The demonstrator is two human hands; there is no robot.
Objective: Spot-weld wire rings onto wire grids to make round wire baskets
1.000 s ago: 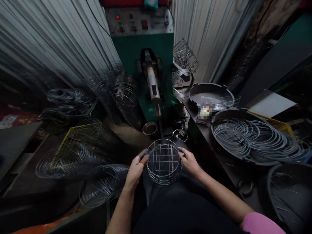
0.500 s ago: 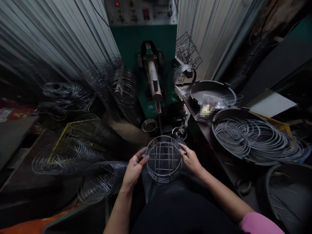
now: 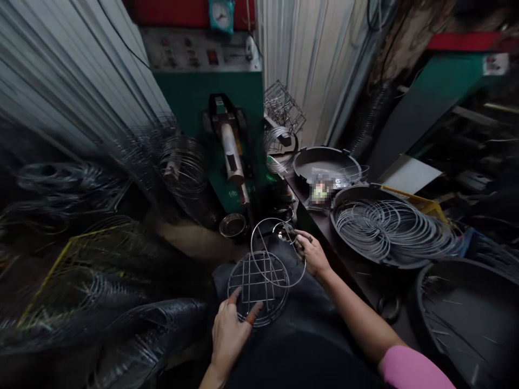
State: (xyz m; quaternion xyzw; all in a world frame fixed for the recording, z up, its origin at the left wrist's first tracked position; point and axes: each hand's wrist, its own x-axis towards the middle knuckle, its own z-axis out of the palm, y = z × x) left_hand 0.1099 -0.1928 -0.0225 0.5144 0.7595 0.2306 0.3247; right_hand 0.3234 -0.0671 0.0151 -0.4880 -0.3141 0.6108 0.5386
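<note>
My right hand (image 3: 314, 253) pinches a thin wire ring (image 3: 305, 266) at its upper right rim. The ring is tilted and overlaps the far right part of a round wire rack (image 3: 253, 300); whether the two touch, I cannot tell. Crossed straight wires fill the rack, which lies over the dark cloth on my lap (image 3: 312, 308). At the rack's near left rim is my left hand (image 3: 232, 329), thumb and forefinger on the wires with a gap between them. Its other fingers are mostly hidden. Beyond the ring stands a green machine (image 3: 182, 97) with a slanted metal cylinder (image 3: 231, 148).
On the right, a bench carries a dark pan (image 3: 399, 262) of loose wire rings (image 3: 409, 224), another pan (image 3: 324, 156) behind it, and a larger pan (image 3: 466, 319) with wire bits. Bundled wire rings (image 3: 141, 335) crowd the left. A small round dish (image 3: 232, 226) sits below the machine.
The wire ring has come away from over the rack, up and right in my right hand. The rack is lower, with my left hand at its near edge. The view has turned right.
</note>
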